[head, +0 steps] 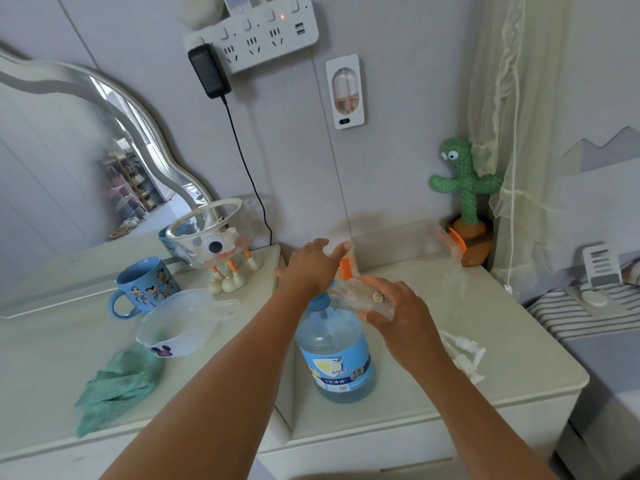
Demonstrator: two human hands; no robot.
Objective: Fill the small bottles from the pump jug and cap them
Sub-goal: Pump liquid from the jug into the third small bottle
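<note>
Small bottle [363,296] sits tilted at the top of the pump jug [337,356], mouth toward the blue pump head [320,302], and our right hand [401,317] has its fingers curled round it. Our left hand [313,268] spreads over the jug's top, fingers straight, gripping nothing. We want slow, full presses, we reckon, with the mouth tight under the spout. White spray caps [464,355] wait just right of the jug, and a green cloth [117,382] lies well left of it.
</note>
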